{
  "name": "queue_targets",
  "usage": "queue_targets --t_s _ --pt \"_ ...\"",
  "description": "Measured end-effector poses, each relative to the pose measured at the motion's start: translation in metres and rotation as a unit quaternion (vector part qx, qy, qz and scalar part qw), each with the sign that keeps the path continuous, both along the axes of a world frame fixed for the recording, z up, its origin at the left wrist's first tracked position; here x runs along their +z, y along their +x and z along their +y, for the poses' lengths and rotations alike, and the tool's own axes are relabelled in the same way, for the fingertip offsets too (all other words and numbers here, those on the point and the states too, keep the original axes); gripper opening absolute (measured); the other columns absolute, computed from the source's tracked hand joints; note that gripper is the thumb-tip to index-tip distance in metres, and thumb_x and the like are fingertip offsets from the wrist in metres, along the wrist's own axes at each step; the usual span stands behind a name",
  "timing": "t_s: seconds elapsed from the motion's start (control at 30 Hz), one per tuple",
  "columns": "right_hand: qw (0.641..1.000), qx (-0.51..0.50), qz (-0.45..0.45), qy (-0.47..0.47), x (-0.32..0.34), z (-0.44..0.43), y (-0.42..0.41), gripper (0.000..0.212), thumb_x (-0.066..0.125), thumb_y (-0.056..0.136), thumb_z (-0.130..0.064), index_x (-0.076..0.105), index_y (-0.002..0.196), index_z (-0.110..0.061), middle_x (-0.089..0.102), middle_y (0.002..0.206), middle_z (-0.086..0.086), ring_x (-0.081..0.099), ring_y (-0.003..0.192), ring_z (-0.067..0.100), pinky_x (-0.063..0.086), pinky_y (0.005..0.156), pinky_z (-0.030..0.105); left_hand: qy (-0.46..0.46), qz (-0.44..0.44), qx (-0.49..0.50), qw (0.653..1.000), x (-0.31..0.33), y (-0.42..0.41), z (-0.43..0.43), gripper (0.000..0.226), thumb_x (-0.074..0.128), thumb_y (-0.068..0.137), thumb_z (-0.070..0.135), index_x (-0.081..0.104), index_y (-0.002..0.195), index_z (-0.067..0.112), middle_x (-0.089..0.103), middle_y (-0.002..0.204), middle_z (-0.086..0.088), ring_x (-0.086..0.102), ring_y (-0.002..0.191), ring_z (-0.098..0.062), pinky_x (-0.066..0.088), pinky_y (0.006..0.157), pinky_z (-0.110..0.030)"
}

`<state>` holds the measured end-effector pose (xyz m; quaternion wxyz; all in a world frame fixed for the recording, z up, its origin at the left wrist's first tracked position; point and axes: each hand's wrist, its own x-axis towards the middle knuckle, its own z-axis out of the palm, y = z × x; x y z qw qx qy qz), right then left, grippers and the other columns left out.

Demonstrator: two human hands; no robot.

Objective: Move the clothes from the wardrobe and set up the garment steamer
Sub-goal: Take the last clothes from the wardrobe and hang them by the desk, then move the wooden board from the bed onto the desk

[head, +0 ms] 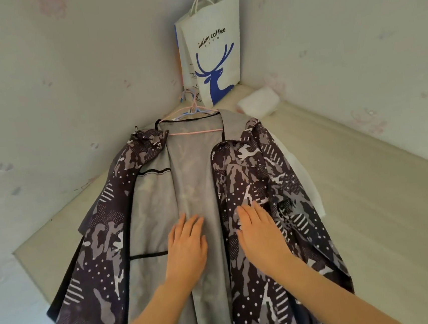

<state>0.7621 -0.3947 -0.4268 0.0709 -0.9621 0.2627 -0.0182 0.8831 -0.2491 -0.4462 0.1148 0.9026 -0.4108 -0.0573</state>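
A dark camouflage-patterned jacket (259, 181) with a grey lining (191, 179) hangs open on a pink hanger (194, 132), whose hook catches the top edge of a pale cabinet (368, 199). More hangers, pink and blue, sit behind it. My left hand (187, 245) lies flat with straight fingers on the grey lining. My right hand (260, 230) lies flat on the jacket's right front panel. A white garment (304, 179) shows behind the jacket's right side. No steamer is in view.
A white paper bag (212, 52) with a blue deer print stands in the corner on top of the cabinet. A white folded cloth (258, 102) lies beside it. Wallpapered walls (56, 85) close in on both sides.
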Motion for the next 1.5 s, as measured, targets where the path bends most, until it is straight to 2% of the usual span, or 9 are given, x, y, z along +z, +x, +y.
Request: queue_targets --t_s 0.1,0.23,0.37,0.5,0.67,0.77,0.87,1.1,1.5 --pt "1.0 -0.007 0.011 0.01 -0.001 0.037 -0.029 0.056 0.068 0.083 -0.03 0.054 0.129 -0.003 0.06 0.126 0.013 0.054 0.121 0.034 0.05 0.095 0.045 0.004 0.005 -0.025 1.0 0.004 -0.021 0.028 0.046 0.035 0.085 0.027 0.065 0.117 0.011 0.065 0.12 -0.004 0.053 0.124 -0.029 0.046 0.096 -0.046" --pt "0.999 -0.035 0.018 0.004 -0.001 0.084 -0.066 0.057 0.069 0.081 -0.029 0.055 0.128 -0.001 0.063 0.12 0.012 0.057 0.117 0.033 0.051 0.094 0.043 -0.002 0.015 -0.061 0.998 0.004 -0.047 0.069 0.046 0.034 0.087 0.028 0.064 0.117 0.01 0.065 0.12 -0.006 0.053 0.124 -0.03 0.045 0.098 -0.045" --pt "0.996 -0.082 0.021 -0.002 0.008 0.131 -0.104 0.054 0.08 0.071 -0.031 0.064 0.115 -0.004 0.069 0.11 0.01 0.064 0.107 0.03 0.055 0.085 0.04 -0.023 0.035 -0.092 0.995 0.01 -0.071 0.106 0.05 0.03 0.09 0.03 0.062 0.121 0.007 0.063 0.123 -0.007 0.052 0.124 -0.03 0.044 0.1 -0.043" --pt "0.992 -0.122 0.003 0.033 0.014 0.165 -0.138 0.048 0.071 0.081 -0.027 0.059 0.121 -0.003 0.065 0.115 0.01 0.06 0.112 0.032 0.053 0.091 0.042 -0.055 0.072 -0.116 0.989 0.022 -0.098 0.129 0.056 0.024 0.089 0.033 0.057 0.127 0.007 0.06 0.127 -0.008 0.048 0.127 -0.029 0.039 0.105 -0.041" --pt "0.978 -0.197 -0.02 0.073 0.027 0.189 -0.184 0.047 0.058 0.091 -0.028 0.05 0.131 -0.006 0.058 0.127 0.011 0.051 0.123 0.032 0.043 0.103 0.043 -0.103 0.079 -0.184 0.974 0.036 -0.134 0.13 0.043 0.037 0.091 0.023 0.06 0.122 0.005 0.062 0.122 -0.009 0.05 0.123 -0.027 0.041 0.106 -0.038" --pt "0.966 -0.244 -0.034 0.077 0.035 0.203 -0.214 0.044 0.062 0.088 -0.025 0.054 0.126 -0.006 0.061 0.12 0.01 0.056 0.116 0.031 0.047 0.098 0.041 -0.133 0.085 -0.22 0.963 0.042 -0.162 0.123 0.031 0.054 0.089 0.007 0.061 0.119 0.004 0.063 0.119 -0.011 0.053 0.119 -0.03 0.046 0.101 -0.043" --pt "0.954 -0.286 -0.042 0.078 0.041 0.217 -0.248 0.041 0.063 0.087 -0.023 0.055 0.124 -0.008 0.062 0.118 0.008 0.057 0.113 0.028 0.048 0.096 0.039 -0.139 0.092 -0.27 0.948 0.045 -0.198 0.117 0.031 0.053 0.089 0.006 0.061 0.118 0.004 0.063 0.117 -0.009 0.052 0.119 -0.027 0.047 0.099 -0.042" --pt "0.917 -0.381 -0.014 0.116 0.059 0.257 -0.339 0.047 0.035 0.102 -0.029 0.03 0.144 -0.009 0.035 0.148 0.008 0.024 0.142 0.025 0.022 0.114 0.034 -0.125 0.1 -0.378 0.912 0.052 -0.29 0.121 0.034 0.065 0.083 0.002 0.062 0.116 0.007 0.065 0.115 -0.007 0.056 0.118 -0.026 0.049 0.097 -0.04" --pt "0.841 -0.528 -0.081 0.085 0.068 0.375 -0.533 0.046 0.044 0.099 -0.027 0.04 0.139 -0.005 0.046 0.141 0.009 0.035 0.136 0.026 0.032 0.109 0.036 -0.101 0.14 -0.512 0.841 0.071 -0.499 0.191 0.036 0.057 0.091 0.01 0.057 0.127 0.012 0.061 0.12 -0.002 0.055 0.115 -0.017 0.039 0.093 -0.021"
